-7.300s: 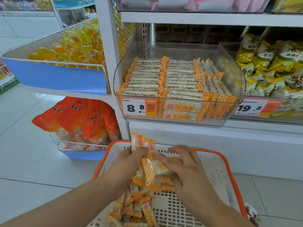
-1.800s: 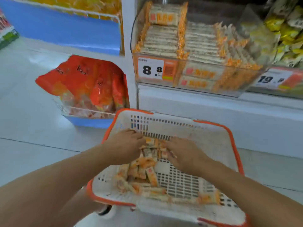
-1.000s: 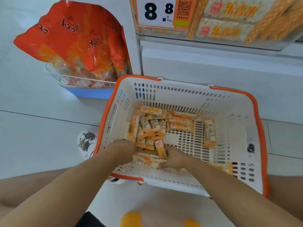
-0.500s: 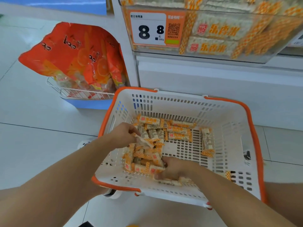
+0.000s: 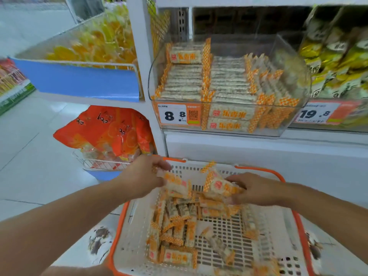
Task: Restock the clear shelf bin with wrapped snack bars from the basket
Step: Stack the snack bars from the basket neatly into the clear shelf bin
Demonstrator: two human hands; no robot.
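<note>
- Our left hand [image 5: 142,177] is raised over the far left corner of the basket [image 5: 127,222], its fingers curled round a few wrapped snack bars [image 5: 176,183] that stick out to the right of the palm.
- Our right hand [image 5: 253,189] is up beside it, over the far side of the basket, fingers and thumb closed on a second bundle of bars [image 5: 220,186]; one wrapper end of that bundle points up toward the basket's far rim.
- The two bundles sit near each other but apart, both clear of the heap below.
- The loose bars still in the basket [image 5: 175,224] lie in a jumbled pile on its white slotted floor, mostly toward the left and middle, with one bar [image 5: 218,245] lying on its own to the right of the pile.
- The basket is white with an orange rim and stands on the pale tiled floor [image 5: 29,166], just in front of the shelf unit.
- The clear shelf bin [image 5: 294,62] is above and behind the basket, on the white shelf [image 5: 258,136]. Bars [image 5: 227,76] already stand in neat rows inside it, with one bar lying flat on top at the back left.
- A price tag [image 5: 176,115] reading 8.8 is fixed to the bin's front left.
- To the left, orange bags [image 5: 107,132] fill a low wire rack, and yellow-wrapped sweets [image 5: 95,46] fill the blue-fronted tray above.
- Yellow packets [image 5: 338,56] stand to the right of the bin.
</note>
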